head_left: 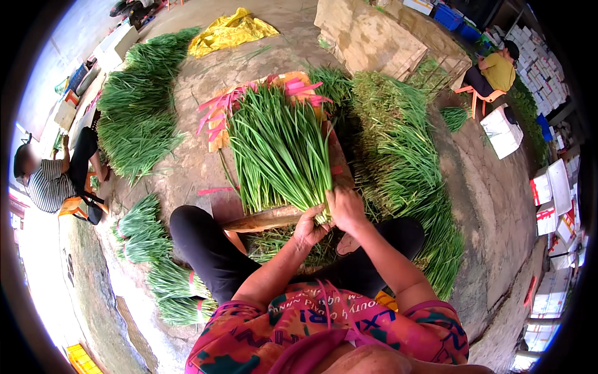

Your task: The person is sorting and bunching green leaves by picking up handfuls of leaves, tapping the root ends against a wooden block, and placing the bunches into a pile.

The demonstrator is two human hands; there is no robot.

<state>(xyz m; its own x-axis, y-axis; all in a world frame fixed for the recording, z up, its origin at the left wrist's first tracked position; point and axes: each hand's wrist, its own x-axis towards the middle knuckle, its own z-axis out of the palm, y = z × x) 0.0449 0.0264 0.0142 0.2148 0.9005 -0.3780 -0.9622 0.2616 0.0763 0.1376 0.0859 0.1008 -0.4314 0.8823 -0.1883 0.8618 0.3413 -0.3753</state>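
A thick bunch of garlic chives (305, 165) lies before me, its long green leaves fanned away and its pale cut ends toward me. My left hand (309, 228) is closed round the ends from the left. My right hand (346, 209) grips the same bunch from the right, close against the left one; some fingertips are hidden by leaves. Under and beside the held bunch, more chives (250, 184) rest on a low wooden stand (265, 220). Pink tie strips (218, 106) spread out from an orange-yellow cloth (215, 138) at the stand's far end.
Loose chives (411, 149) form a long heap to my right, and another heap (140, 106) lies far left. Tied bundles (177, 283) sit by my left knee. A yellow sheet (232, 32) and stone-like slabs (367, 37) lie beyond. Two seated people (53, 181) (498, 70) flank the area.
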